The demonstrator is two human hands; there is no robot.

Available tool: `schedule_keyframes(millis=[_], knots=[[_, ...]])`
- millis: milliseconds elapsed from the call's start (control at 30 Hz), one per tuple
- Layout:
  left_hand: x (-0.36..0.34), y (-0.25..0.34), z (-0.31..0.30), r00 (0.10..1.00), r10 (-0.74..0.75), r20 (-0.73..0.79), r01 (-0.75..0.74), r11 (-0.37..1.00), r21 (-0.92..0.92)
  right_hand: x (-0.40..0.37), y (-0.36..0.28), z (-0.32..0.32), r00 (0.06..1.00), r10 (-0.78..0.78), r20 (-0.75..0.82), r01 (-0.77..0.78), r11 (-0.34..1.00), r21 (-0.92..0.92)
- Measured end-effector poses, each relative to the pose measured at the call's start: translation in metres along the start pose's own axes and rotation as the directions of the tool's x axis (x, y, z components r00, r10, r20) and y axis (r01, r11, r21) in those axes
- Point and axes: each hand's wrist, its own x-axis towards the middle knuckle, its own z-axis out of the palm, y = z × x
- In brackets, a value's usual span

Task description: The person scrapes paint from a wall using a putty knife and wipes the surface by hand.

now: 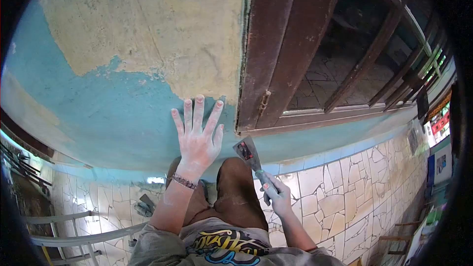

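My left hand [198,133], dusted white and wearing a bracelet [185,182], lies flat with fingers spread against the wall or just in front of it; contact is hard to tell. Behind it the wall [123,113] is turquoise, with a large bare cream patch [148,24] where the paint is gone. My right hand [279,192] is wrapped round the handle of a putty knife [250,152]. Its wide blade points up and left, below the window frame's lower corner.
A brown wooden window frame [276,49] with glass panes stands right of the patch. Irregular pale tiles [340,192] cover the floor below. Metal rails [88,239] are at lower left, near a small grey tool [144,207] on the floor.
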Motion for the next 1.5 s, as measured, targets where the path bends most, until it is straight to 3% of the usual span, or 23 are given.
schedule_keyframes(millis=[133,233,333,433,900,1500], knots=[[-0.017,0.009,-0.011,0.993,-0.108,0.039,0.114,0.968,-0.223,0.01,-0.029,-0.006,0.994,-0.104,0.026,0.105,0.994,-0.04],[-0.039,0.028,-0.009,0.99,-0.14,0.032,0.139,0.877,-0.459,0.018,-0.066,-0.007,0.921,-0.388,0.038,0.385,0.89,-0.244],[-0.047,0.047,-0.007,0.991,-0.133,0.03,0.123,0.78,-0.614,0.016,-0.108,-0.004,0.909,-0.403,0.108,0.408,0.803,-0.434],[-0.046,0.054,-0.01,0.983,-0.161,0.085,0.173,0.682,-0.71,0.017,-0.124,0.004,0.882,-0.447,0.149,0.461,0.752,-0.471],[-0.027,0.055,-0.027,0.982,-0.13,0.139,0.189,0.567,-0.802,0.02,-0.152,0.009,0.905,-0.422,0.046,0.404,0.823,-0.399],[0.003,0.098,-0.012,0.973,-0.191,0.131,0.191,0.347,-0.918,0.024,-0.186,0.01,0.904,-0.417,0.093,0.4,0.75,-0.527]])
